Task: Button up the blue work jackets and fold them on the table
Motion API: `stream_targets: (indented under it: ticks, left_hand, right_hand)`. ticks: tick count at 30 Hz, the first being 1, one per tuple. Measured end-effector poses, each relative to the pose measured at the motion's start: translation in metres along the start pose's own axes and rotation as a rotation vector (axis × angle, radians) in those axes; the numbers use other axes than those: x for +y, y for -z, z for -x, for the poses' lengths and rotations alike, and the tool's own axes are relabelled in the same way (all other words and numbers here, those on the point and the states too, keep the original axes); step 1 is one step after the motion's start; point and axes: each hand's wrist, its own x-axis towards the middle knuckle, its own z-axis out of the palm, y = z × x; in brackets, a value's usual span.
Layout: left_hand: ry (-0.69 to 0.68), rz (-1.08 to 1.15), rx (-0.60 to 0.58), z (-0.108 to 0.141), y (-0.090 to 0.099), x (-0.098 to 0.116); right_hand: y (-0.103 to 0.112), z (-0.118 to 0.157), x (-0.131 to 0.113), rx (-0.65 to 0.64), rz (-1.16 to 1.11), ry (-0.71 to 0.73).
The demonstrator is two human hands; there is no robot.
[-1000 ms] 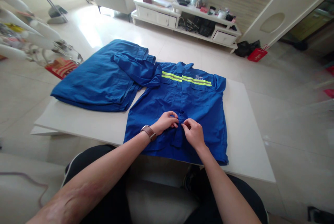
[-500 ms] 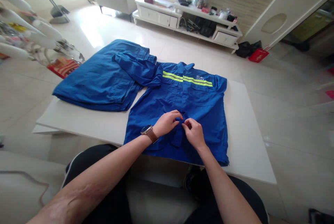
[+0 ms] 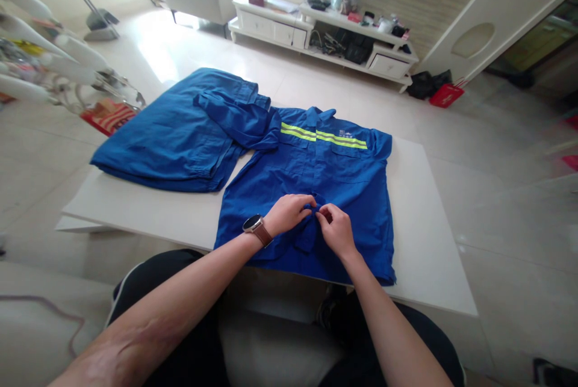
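A blue work jacket (image 3: pixel 356 206) with a yellow-and-grey reflective stripe lies front side up, its collar pointing away from me. At its front placket, below the chest pockets, both my hands pinch the fabric. My left hand (image 3: pixel 289 212), with a watch on its wrist, grips the placket from the left. Close beside it, my right hand (image 3: pixel 335 227) holds the placket between thumb and fingers. Whatever button or buttonhole lies between the fingertips is too small to make out. One sleeve of the jacket reaches left over a folded pile of blue clothes (image 3: pixel 167 128).
The white table (image 3: pixel 428 224) carries the jacket and the pile. Beyond it stands a low white TV cabinet (image 3: pixel 271 29) with small items on it. A white rack (image 3: pixel 67 62) is at the left, and a red bag (image 3: pixel 446 95) sits on the floor at the right.
My fingertips have shifted slightly at the placket, and the fabric between them has bunched a little. The jacket and the pile lie as before.
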Motion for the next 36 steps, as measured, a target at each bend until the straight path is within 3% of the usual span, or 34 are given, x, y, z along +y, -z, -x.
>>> stream_targets:
  ticks: [36]
  left_hand:
    - [-0.024,-0.273,-0.12,0.0048,0.0057,0.008]
  right_hand:
    - [0.0022,0.0008,-0.0021,-0.044,-0.002,0.025]
